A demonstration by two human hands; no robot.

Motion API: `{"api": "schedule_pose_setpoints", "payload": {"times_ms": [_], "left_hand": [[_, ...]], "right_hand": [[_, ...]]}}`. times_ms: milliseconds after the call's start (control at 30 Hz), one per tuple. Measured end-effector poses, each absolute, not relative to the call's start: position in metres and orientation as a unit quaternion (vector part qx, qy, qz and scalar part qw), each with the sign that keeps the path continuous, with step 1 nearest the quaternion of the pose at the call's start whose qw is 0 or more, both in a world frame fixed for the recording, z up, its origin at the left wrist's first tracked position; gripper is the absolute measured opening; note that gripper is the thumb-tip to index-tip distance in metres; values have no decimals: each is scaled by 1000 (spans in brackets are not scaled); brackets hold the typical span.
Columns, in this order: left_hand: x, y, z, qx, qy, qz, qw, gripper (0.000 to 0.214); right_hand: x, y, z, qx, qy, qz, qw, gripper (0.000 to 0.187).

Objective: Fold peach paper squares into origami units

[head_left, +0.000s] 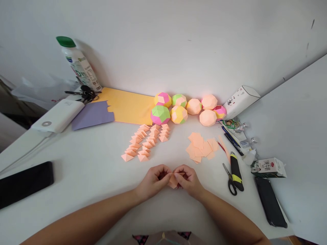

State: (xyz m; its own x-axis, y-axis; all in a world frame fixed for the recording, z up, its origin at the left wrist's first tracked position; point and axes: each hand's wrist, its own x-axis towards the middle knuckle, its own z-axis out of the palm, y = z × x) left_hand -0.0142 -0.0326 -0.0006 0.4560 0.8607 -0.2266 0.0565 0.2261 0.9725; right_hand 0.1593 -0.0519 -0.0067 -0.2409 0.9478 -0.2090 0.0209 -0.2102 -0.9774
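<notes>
My left hand point(154, 179) and my right hand point(188, 179) meet at the near middle of the white table point(84, 177). Both pinch one small peach paper piece point(174, 181) between their curled fingers. Beyond the hands lie rows of several folded peach paper units point(145, 141) and a loose pile of flat peach paper squares point(200, 147). Several folded paper balls point(178, 109), some peach and some pink, green and yellow, rest against the wall.
Scissors point(231, 180) and a black-yellow cutter point(236, 170) lie right of my hands, with pens, a small carton point(268, 167) and a dark phone point(270, 200). A black phone point(24, 183), white power bank point(57, 115), keys, a bottle point(78, 64), orange and purple sheets sit left.
</notes>
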Motion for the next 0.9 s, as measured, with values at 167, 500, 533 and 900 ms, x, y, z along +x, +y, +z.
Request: {"api": "schedule_pose_setpoints", "payload": {"times_ms": [167, 500, 533, 900], "left_hand": [[-14, -33, -1, 553, 425, 299, 652, 20], [-16, -29, -1, 501, 449, 342, 656, 24], [-16, -29, -1, 496, 452, 345, 656, 25], [-15, -31, -3, 430, 448, 345, 703, 33]], "right_hand": [[161, -53, -10, -476, -484, 617, 397, 16], [164, -48, -14, -456, -388, 651, 466, 20], [164, -48, -14, -452, -387, 654, 467, 20], [164, -49, -16, -420, -411, 666, 459, 32]]}}
